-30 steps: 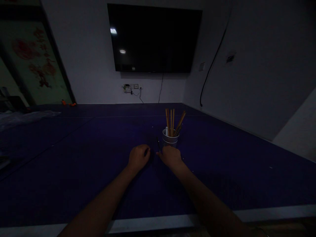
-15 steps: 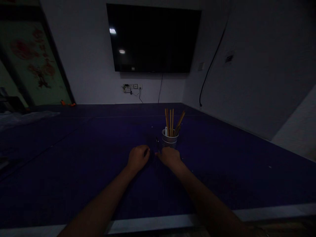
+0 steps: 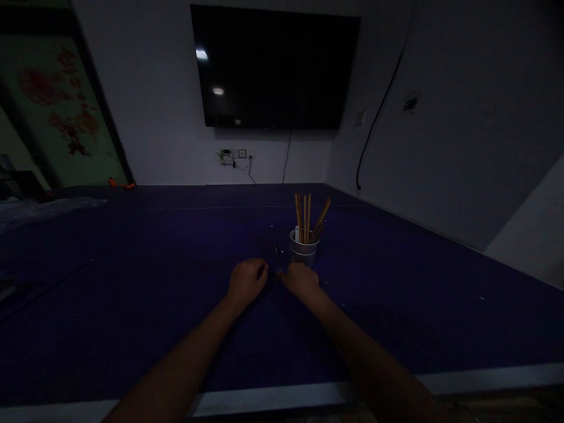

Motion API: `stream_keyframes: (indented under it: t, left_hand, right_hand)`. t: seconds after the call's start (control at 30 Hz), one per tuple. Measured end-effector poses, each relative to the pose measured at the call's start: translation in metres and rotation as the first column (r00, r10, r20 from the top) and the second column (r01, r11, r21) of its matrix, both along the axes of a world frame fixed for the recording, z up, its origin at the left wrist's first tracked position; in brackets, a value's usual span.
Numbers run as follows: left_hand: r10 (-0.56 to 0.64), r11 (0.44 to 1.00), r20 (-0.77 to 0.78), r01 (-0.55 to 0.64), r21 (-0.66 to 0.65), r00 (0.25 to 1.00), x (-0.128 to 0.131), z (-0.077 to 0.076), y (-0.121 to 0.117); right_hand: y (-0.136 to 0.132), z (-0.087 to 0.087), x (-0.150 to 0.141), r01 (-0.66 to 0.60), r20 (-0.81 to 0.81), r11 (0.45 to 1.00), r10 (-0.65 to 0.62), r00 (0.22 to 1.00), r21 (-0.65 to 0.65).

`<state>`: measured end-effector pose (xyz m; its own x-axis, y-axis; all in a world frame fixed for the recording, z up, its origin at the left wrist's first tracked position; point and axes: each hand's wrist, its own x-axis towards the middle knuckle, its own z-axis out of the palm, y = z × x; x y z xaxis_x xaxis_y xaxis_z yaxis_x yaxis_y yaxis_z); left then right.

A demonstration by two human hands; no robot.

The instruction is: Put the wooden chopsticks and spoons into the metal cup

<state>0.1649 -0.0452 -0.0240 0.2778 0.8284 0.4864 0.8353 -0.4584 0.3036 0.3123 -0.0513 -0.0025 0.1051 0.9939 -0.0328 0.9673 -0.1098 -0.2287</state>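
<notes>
My right hand [image 3: 301, 279] is closed around a thin, dark, stick-like thing [image 3: 277, 256], which stands up from beside the thumb. Its exact kind is too dark to make out. Directly behind that hand stands a light-coloured cup [image 3: 303, 249], its lower part partly covered by the hand. Several wooden chopsticks [image 3: 306, 217] and a short white handle [image 3: 296, 234] poke out of the cup. To the left, my left hand [image 3: 247, 278] rests with its fingers curled in; whatever may be inside them is hidden. A small gap separates the two hands.
The hands are over a wide dark purple table [image 3: 198, 247] with a pale front edge [image 3: 273, 399]. Clear plastic sheeting [image 3: 48, 211] lies at the far left. Small white specks dot the surface. A large screen [image 3: 277, 67] hangs on the wall behind.
The stick-like thing in my right hand has tipped a little to the left, and that hand has shifted slightly left. My left hand stays almost where it was.
</notes>
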Motion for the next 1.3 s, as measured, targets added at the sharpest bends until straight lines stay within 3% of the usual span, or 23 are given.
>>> stream_keyframes:
  t: [0.53, 0.73, 0.87, 1.03, 1.17, 1.3]
  left_hand:
    - [0.029, 1.000, 0.026, -0.029, 0.007, 0.999, -0.001, -0.001, 0.000]
    - [0.039, 0.999, 0.186, -0.037, -0.013, 0.982, -0.001, -0.001, 0.002]
    - [0.021, 0.999, 0.420, 0.002, -0.054, 0.907, -0.002, -0.003, 0.008]
    - [0.067, 0.981, 0.686, 0.079, -0.179, 0.724, -0.002, -0.005, 0.016]
    - [0.097, 0.962, 0.783, 0.143, -0.232, 0.614, -0.001, -0.006, 0.017]
    - [0.071, 0.969, 0.802, 0.149, -0.196, 0.593, -0.001, -0.006, 0.015]
  right_hand:
    - [0.002, 0.001, -0.001, -0.012, -0.016, 0.999, 0.013, 1.000, 0.053]
    - [0.004, 0.002, 0.000, -0.082, -0.004, 0.989, 0.083, 0.997, 0.121]
    - [0.002, 0.004, -0.003, -0.156, 0.000, 0.966, 0.160, 0.987, 0.206]
    - [-0.001, 0.006, -0.007, -0.191, 0.022, 0.948, 0.192, 0.981, 0.254]
    - [-0.002, 0.006, -0.009, -0.250, 0.068, 0.937, 0.241, 0.968, 0.246]
    - [-0.005, 0.008, -0.010, -0.324, 0.109, 0.915, 0.307, 0.946, 0.238]
